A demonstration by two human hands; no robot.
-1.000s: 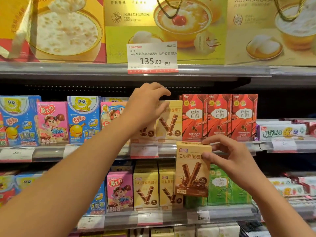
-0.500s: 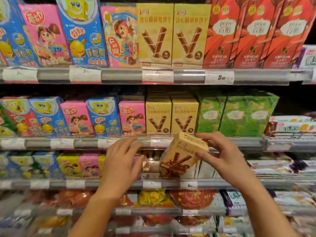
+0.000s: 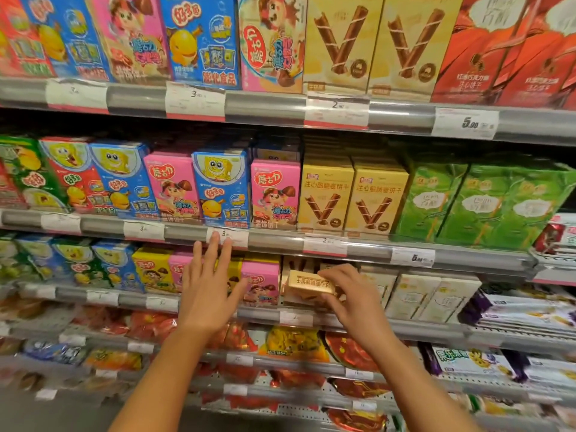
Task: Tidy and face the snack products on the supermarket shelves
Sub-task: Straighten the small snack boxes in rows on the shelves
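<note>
My right hand [image 3: 349,299] grips a yellow wafer-roll box [image 3: 310,285], tipped so its top flap faces me, at the front of the third shelf down. The box sits in a slot between a pink cartoon box [image 3: 260,285] and pale cream boxes [image 3: 414,296]. My left hand [image 3: 208,288] hovers flat with fingers spread in front of the pink and yellow boxes on that same shelf, fingertips near the shelf rail [image 3: 268,243] above. Matching yellow wafer-roll boxes [image 3: 352,198] stand upright on the shelf above.
Blue and pink cartoon snack boxes [image 3: 199,188] fill the left of each shelf. Green boxes [image 3: 473,204] stand right of the yellow ones. Red boxes [image 3: 514,48] are at the top right. Bagged snacks [image 3: 296,342] lie on the lower shelves.
The view dropped down the shelves. My right hand carried the yellow box lower and into the third shelf's slot, tipping it. My left hand rose in front of the pink boxes.
</note>
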